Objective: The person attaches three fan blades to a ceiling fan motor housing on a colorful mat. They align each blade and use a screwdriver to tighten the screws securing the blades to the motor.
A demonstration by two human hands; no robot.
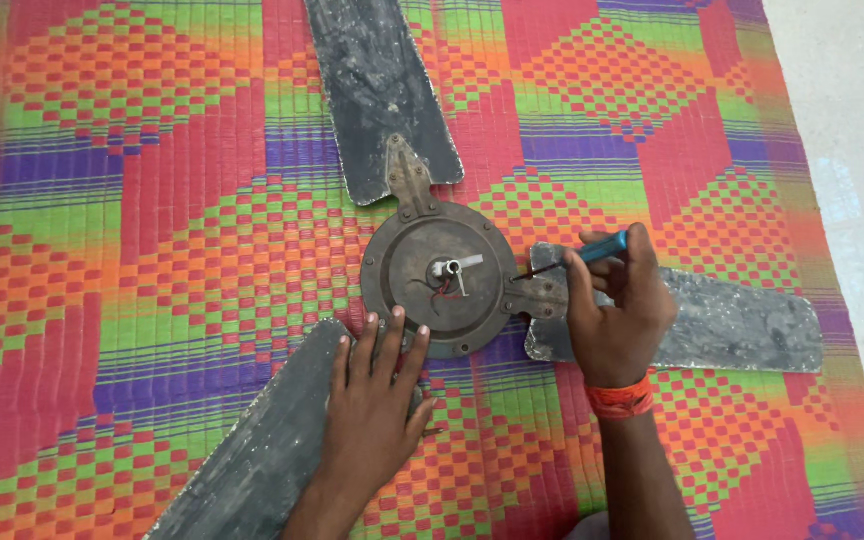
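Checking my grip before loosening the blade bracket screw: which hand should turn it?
Probably right: the right hand holds the screwdriver, its tip near the bracket; the left hand lies flat, steadying.

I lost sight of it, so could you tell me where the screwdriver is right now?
In the head view, the screwdriver is in the right hand, right of centre, its tip at the blade bracket beside the motor hub.

Bright, even, soft daylight; no glare. Faint short shadows under left hand point(377, 395) and right hand point(617, 315). Sharp focus throughout, slight softness at corners far from hands. Colours saturated, no motion blur.
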